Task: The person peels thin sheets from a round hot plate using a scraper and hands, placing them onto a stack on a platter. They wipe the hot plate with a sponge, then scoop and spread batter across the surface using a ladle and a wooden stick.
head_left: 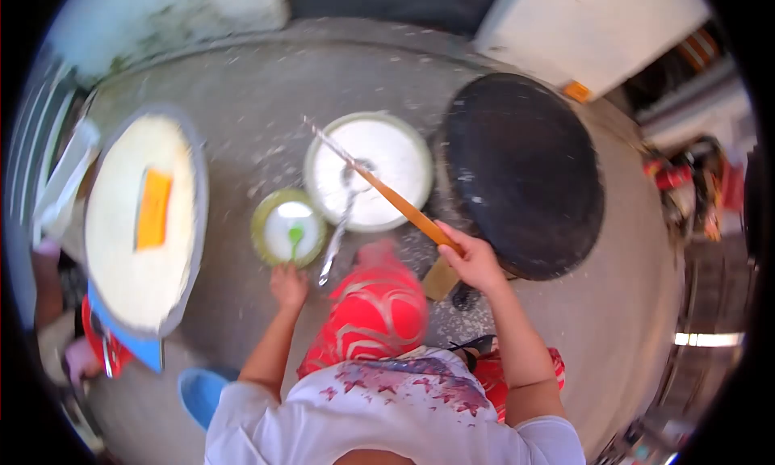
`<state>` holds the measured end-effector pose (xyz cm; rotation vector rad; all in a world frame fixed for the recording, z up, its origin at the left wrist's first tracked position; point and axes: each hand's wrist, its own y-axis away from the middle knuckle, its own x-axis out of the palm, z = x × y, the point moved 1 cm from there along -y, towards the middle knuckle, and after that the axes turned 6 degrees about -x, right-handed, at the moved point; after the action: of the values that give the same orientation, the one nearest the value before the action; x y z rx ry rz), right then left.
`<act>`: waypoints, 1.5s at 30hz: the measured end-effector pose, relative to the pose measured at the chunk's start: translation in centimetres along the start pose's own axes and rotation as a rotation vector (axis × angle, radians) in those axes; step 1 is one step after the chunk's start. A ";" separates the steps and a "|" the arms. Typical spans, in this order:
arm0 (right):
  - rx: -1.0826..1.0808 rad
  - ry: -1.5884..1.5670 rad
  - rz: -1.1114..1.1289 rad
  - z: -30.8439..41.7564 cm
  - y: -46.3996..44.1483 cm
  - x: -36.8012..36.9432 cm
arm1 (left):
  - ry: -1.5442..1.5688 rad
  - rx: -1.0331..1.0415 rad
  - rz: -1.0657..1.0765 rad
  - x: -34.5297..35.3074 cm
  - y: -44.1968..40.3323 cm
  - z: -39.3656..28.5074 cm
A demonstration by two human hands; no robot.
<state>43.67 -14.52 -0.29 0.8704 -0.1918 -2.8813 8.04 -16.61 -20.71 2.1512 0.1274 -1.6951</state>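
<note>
The right hand (472, 261) grips one end of a seemingly wooden stick (408, 210).

The right hand (475, 259) is up and curled shut; the left hand (289, 286) reaches forward, low down.

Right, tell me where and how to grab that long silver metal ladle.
Probably best: grip the ladle by its handle, near the free end, from your own side, since it slants out past the round, pale-green-rimmed bowl towards you.
</note>
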 end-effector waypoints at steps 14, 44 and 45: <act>-0.150 0.789 0.500 5.4 -12.1 10.9 | 0.725 -0.361 0.268 1.0 0.4 2.0; -0.248 0.834 0.486 4.6 -11.2 11.3 | 0.766 -0.546 0.188 7.2 -4.2 5.4; -0.245 0.831 0.485 3.5 -11.5 11.6 | 0.762 -0.544 0.189 6.9 -3.5 5.1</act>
<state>31.20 -4.71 -5.49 1.5942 0.0378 -1.8681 4.10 -16.39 -29.07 2.1530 0.5075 -0.5678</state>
